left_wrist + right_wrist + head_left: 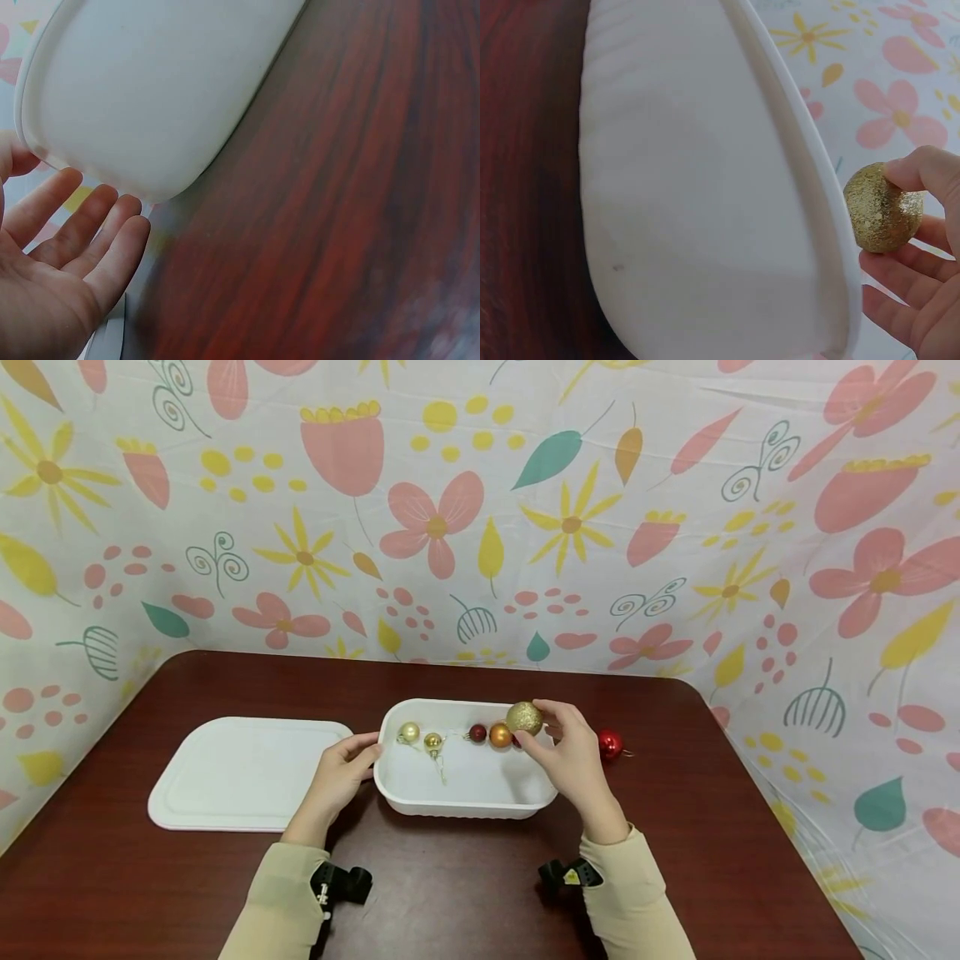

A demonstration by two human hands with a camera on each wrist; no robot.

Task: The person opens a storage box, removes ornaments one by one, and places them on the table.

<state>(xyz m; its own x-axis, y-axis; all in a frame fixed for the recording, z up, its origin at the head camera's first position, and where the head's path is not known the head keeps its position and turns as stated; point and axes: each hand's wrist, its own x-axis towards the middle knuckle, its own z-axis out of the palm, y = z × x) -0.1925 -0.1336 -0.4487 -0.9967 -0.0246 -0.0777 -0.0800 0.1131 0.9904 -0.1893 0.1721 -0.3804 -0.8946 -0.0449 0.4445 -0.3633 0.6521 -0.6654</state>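
A white plastic box (465, 793) stands at the middle of the table. My left hand (341, 777) touches its left end, thumb at rim height and relaxed fingertips (135, 229) against the outside. Over the box's right end, my right hand (573, 760) pinches a glittery gold Christmas bauble (524, 718) between thumb and fingers. Inside lie a pale gold bauble (408, 732), a shiny gold one (432, 742), a dark red one (477, 733) and an orange-gold one (500, 735). Another dark red bauble is mostly hidden behind my right hand.
Right of the box, a red bauble (610, 744) lies on the dark wooden table (705, 827). A flat white lid (232, 777) rests to the left, close to my left hand. A flower-printed cloth (435, 593) hangs behind the table.
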